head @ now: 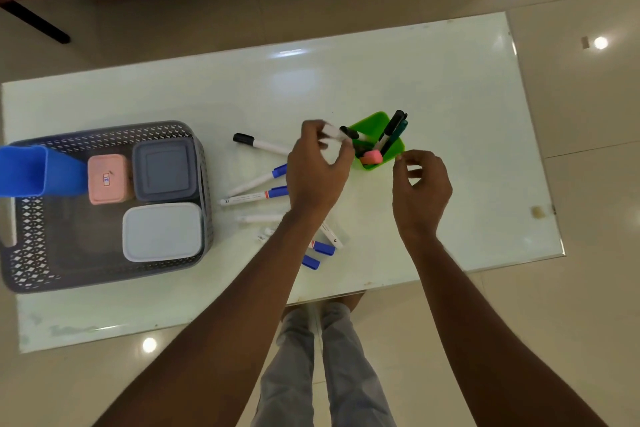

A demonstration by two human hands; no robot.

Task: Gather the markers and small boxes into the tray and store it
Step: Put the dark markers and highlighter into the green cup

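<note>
A grey perforated tray (31, 253) sits at the table's left, holding a pink box (107, 178), a dark grey box (164, 172), a pale grey box (162, 231) and a blue cup (31, 170). A green cup (375, 130) near the middle holds dark markers (393, 130) and a pink eraser (372, 158). My left hand (317, 172) grips a black-capped marker (337, 132) at the cup's rim. My right hand (420, 189) hovers just right of the cup, fingers apart and curled, holding nothing. Several markers (256, 198) lie loose between tray and cup.
The white glass table (450, 80) has its near edge below my arms and its right edge past the cup. Blue-capped markers (322, 248) lie partly under my left forearm. Tiled floor and dark furniture legs surround the table.
</note>
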